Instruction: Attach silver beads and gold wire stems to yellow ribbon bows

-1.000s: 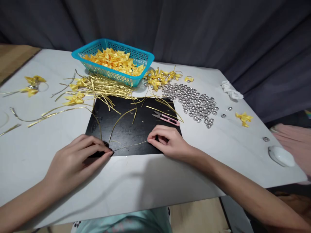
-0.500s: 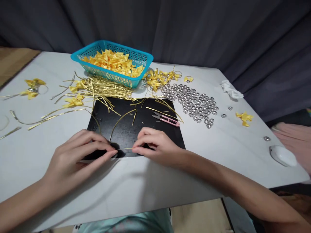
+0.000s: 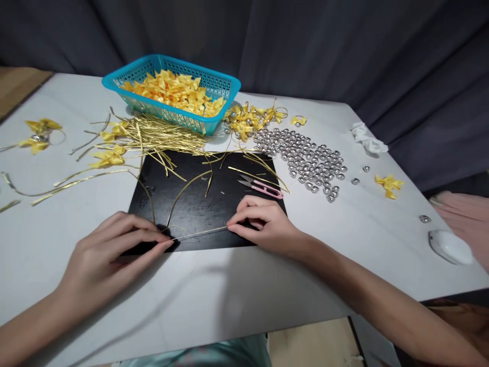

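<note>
Between my hands a thin gold cord (image 3: 200, 233) is stretched nearly straight over the front of a black board (image 3: 191, 204). My left hand (image 3: 114, 250) pinches it between thumb and forefinger at the board's front left. Its other end is in the pinch of my right hand (image 3: 265, 224), farther right and slightly higher. Gold strands curve up from my left fingertips across the board. Pink-handled thread snips (image 3: 262, 187) lie just beyond my right hand, blades pointing left.
A blue basket (image 3: 171, 113) of yellow ribbon pieces (image 3: 173, 92) stands at the back. Gold cords (image 3: 160, 133) are heaped before it. Silver beads (image 3: 305, 158) spread to the right, with a crumpled tissue (image 3: 368, 138) and a white rounded object (image 3: 450, 246) farther right.
My right hand has moved right and slightly away from me, and my left hand a little left. The gap between them is wider, with a longer stretch of cord showing.
</note>
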`<move>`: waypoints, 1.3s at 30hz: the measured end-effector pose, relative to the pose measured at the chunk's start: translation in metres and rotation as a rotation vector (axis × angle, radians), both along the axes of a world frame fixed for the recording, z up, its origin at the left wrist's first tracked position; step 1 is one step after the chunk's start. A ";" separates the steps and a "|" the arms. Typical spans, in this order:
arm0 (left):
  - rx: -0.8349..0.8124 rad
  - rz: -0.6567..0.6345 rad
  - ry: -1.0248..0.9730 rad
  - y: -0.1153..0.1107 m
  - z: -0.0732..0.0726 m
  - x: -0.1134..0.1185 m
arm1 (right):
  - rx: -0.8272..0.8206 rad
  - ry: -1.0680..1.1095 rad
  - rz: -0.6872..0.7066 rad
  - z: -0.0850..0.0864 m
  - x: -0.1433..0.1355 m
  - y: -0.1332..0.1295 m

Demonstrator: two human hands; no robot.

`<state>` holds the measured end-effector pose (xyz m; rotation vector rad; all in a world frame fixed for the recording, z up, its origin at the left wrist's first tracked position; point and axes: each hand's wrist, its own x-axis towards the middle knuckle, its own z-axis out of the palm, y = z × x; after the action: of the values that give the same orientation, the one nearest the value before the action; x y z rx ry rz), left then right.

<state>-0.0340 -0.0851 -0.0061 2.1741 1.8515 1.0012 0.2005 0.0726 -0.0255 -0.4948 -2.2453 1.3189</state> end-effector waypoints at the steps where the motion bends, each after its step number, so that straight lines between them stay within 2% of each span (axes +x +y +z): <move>1: -0.016 0.017 -0.027 -0.001 0.000 0.001 | -0.001 -0.001 -0.006 0.000 0.000 0.000; 4: -0.072 0.083 -0.105 -0.002 0.001 0.006 | -0.002 -0.004 -0.023 0.000 0.000 0.000; 7: -0.091 0.092 -0.124 -0.004 -0.001 0.006 | 0.033 -0.011 -0.008 0.000 0.001 0.002; 14: -0.163 0.089 -0.042 -0.003 -0.001 0.004 | 0.299 -0.091 0.066 0.002 0.004 0.001; 17: -0.160 0.103 -0.035 0.008 0.005 0.016 | 0.431 -0.095 0.059 0.004 0.003 -0.004; 20: -0.286 0.003 -0.175 0.028 0.009 0.035 | 0.499 -0.066 0.025 0.006 0.002 -0.007; 22: -0.413 -0.072 -0.286 0.043 0.008 0.048 | 0.496 -0.043 -0.005 0.006 0.003 -0.008; 25: -0.516 -0.097 -0.429 0.057 0.006 0.061 | 0.448 -0.025 -0.048 0.006 0.003 -0.007; 32: -0.421 -0.072 -0.608 0.056 0.004 0.065 | 0.283 0.009 -0.068 0.000 0.002 -0.004; 39: -0.444 0.050 -0.804 0.056 0.007 0.065 | 0.272 0.045 -0.069 -0.001 0.002 -0.008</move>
<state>0.0307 -0.0289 0.0006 1.2138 1.5260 1.1076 0.2025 0.0645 -0.0261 -0.4350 -2.3017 0.9607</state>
